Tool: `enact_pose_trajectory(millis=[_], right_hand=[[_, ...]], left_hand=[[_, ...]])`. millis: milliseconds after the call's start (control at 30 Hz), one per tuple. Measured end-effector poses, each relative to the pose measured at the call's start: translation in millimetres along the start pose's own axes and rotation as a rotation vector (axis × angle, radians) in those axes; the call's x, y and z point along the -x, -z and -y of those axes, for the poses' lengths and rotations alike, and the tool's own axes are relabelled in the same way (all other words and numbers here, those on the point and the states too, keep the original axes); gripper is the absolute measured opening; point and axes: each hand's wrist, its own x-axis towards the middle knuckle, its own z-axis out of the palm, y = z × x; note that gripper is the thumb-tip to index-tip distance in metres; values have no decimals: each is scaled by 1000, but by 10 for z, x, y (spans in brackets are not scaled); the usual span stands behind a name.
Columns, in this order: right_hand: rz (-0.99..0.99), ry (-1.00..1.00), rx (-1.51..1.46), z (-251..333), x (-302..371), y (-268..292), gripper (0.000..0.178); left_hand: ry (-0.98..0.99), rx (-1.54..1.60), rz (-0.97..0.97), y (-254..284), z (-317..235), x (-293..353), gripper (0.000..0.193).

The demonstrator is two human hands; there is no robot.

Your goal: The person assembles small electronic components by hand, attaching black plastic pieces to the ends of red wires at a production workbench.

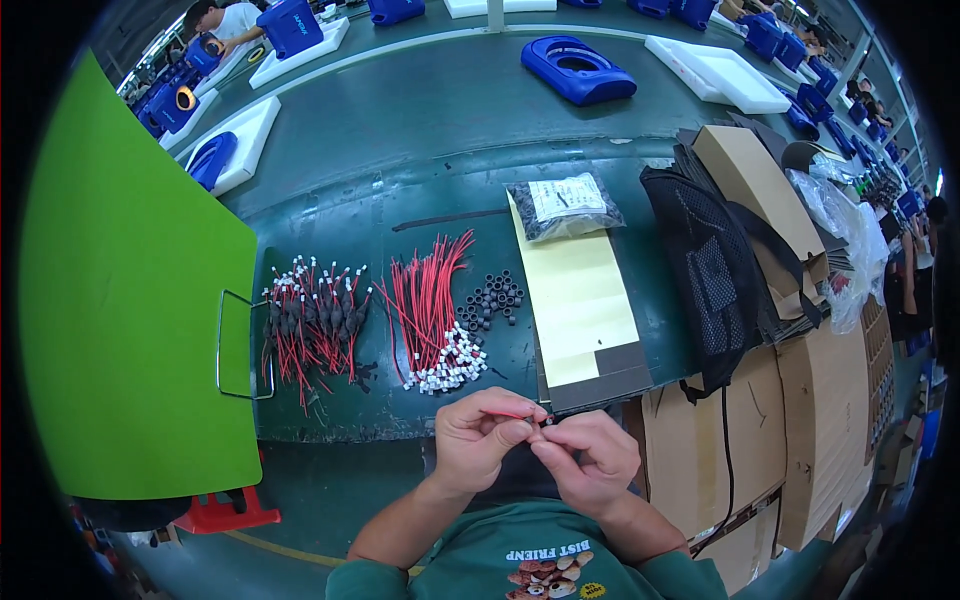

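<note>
Just past the table's front edge, my left hand (474, 440) and my right hand (592, 456) meet with fingertips pinched together. Between them is a thin red wire (512, 414), its end at a small dark piece (549, 420) by my right fingertips; the fingers hide most of this piece. Beyond my hands lies a bundle of red wires (428, 300) with white connectors (447, 362) at the near end. To its right are several short black tubes (490, 298). Further left sits a pile of wires with black sleeved middles (318, 312).
A bag of black parts (567, 207) rests on a yellow sheet (580, 300). At right stand a black mesh bag (705, 270) and cardboard boxes (715, 450). A green panel (130, 290) and wire handle (222, 345) bound the left. Blue housings (578, 70) lie beyond.
</note>
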Motion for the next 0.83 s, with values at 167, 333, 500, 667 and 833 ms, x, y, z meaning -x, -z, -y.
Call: enact_pose_trajectory(millis=[167, 333, 500, 667, 833], right_hand=[[2, 109, 11, -40, 2, 14, 17], [-32, -88, -66, 18, 32, -7, 17], [29, 16, -29, -44, 50, 24, 17], [-7, 15, -22, -27, 37, 2, 18], [91, 337, 133, -155, -56, 7, 32]], left_hand=[[-7, -15, 0, 4, 0, 6, 14], [-8, -33, -3, 0, 0, 13, 13], [-1, -15, -1, 1, -10, 12, 13], [32, 30, -21, 37, -29, 41, 13], [191, -195, -83, 49, -115, 103, 14]])
